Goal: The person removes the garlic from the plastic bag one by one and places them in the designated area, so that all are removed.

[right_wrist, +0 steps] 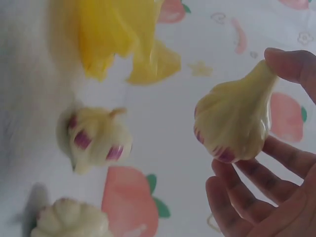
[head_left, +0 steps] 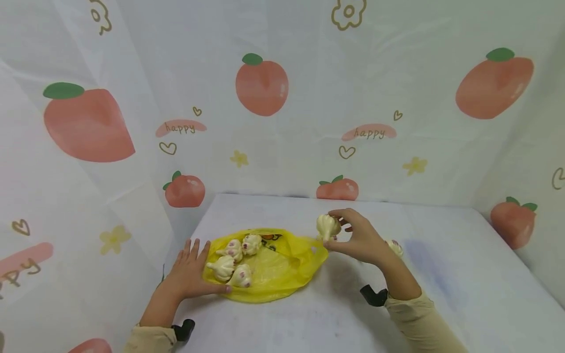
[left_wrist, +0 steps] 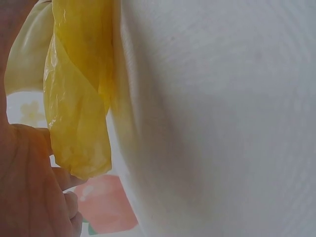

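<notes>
My right hand (head_left: 362, 239) pinches a cream garlic bulb (head_left: 328, 226) between thumb and fingers, above the table at the right end of a yellow plastic bag (head_left: 282, 279). In the right wrist view the thumb is on the stem of that bulb and the fingertips are at its purple-marked base. Several garlic bulbs (head_left: 222, 268) lie in the left part of the bag. Beside them my left hand (head_left: 190, 272) rests against the bag's left edge, fingers spread, thumb along the front rim. The left wrist view shows the bag's yellow side (left_wrist: 81, 113) against this hand.
On the white table (head_left: 304, 323), one garlic bulb (right_wrist: 101, 138) lies near the bag and another bulb (right_wrist: 71, 219) farther right, partly behind my right wrist in the head view. A white cloth (head_left: 300, 142) printed with fruit hangs behind and at the sides.
</notes>
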### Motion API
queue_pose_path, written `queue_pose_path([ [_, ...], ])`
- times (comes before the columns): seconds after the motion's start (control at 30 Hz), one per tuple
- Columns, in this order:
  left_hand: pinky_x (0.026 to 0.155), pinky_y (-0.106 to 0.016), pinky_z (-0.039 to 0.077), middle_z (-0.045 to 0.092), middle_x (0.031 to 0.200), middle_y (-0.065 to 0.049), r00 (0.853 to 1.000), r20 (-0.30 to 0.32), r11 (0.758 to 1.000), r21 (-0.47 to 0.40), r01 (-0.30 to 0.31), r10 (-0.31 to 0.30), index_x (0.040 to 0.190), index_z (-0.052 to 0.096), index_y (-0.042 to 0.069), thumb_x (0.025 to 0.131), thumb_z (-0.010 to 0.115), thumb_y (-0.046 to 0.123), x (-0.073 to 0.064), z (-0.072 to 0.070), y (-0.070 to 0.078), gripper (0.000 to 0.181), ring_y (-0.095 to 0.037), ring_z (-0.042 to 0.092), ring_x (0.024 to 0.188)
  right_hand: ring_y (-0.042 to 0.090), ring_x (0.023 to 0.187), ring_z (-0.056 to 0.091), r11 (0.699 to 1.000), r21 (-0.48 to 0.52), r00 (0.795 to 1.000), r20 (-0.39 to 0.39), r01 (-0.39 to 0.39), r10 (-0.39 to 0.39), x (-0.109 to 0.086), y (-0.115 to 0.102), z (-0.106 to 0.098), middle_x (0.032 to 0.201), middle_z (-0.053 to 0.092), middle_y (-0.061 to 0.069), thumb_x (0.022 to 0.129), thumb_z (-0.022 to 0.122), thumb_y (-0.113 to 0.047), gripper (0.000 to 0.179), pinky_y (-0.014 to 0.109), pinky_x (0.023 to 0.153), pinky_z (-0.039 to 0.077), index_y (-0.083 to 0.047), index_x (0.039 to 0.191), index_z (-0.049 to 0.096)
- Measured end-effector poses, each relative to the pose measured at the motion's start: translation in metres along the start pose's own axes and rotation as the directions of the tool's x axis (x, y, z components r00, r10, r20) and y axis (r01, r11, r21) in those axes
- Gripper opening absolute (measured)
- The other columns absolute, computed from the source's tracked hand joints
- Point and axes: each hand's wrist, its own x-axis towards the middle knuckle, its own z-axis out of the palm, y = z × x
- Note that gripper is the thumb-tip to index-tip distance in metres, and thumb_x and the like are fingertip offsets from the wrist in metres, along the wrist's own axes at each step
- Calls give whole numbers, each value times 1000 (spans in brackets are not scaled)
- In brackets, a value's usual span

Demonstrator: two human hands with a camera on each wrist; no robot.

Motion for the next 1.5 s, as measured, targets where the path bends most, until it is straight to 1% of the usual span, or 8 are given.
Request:
queue_pose_path([
  [0.33,126,-77,6,8,170,-41,1000,-3,1000,-20,2,-2,168,19,-3,64,82,83,-2,-2,2,149,-60,-2,159,20,111,60,997,-54,999,27,-46,47,-22,45,-42,132,66,6,82,94,-25,70,53,95,58,-11,143,61],
  [0.5,126,-77,7,7,171,-40,1000,-20,1000,-20,-8,8,168,19,-2,64,82,84,-4,-1,1,149,-60,-2,159,25,116,61,982,-136,991,21,-128,132,-37,65,-70,138,64,12,85,92,-28,72,47,98,58,-7,145,59],
  [0.6,126,-77,9,8,171,-40,999,-37,1000,-11,-24,23,168,20,-2,63,82,84,-4,0,-1,149,-60,-1,160,30,119,60,969,-157,981,14,-189,194,-48,75,-84,141,62,16,86,91,-30,75,50,101,57,-5,147,56],
  [0.8,126,-76,9,9,171,-39,999,-42,999,-4,-33,33,168,19,-2,63,80,87,-1,1,-3,150,-58,0,160,49,126,59,954,-136,963,14,-266,271,-61,87,-104,142,58,24,88,89,-30,77,66,102,53,-2,149,52],
  [1.1,127,-76,9,10,172,-38,998,-52,999,-1,-41,40,168,18,-1,63,80,87,-1,3,-4,151,-58,1,160,51,127,58,949,-133,954,52,-286,295,-70,110,-116,142,57,29,88,89,-22,77,66,103,53,5,149,50],
  [1.27,127,-75,10,12,171,-38,998,-52,999,5,-40,41,168,19,-1,62,80,87,-2,2,-1,151,-58,2,160,55,127,58,946,-138,950,71,-292,304,-75,120,-117,141,60,31,86,90,-20,75,51,97,60,6,146,53],
  [1.33,127,-75,9,12,171,-38,998,-50,999,3,-39,39,168,19,-1,62,81,87,-3,1,-1,151,-58,2,160,57,127,58,946,-133,948,77,-296,308,-77,123,-118,140,59,32,85,90,-17,75,49,95,61,7,145,53],
  [1.5,127,-74,10,12,171,-38,998,-52,999,7,-38,39,168,19,-1,62,80,87,-2,2,-1,151,-58,2,160,62,127,56,945,-120,945,90,-304,315,-81,126,-119,140,58,36,84,89,-10,75,63,98,57,10,145,51],
])
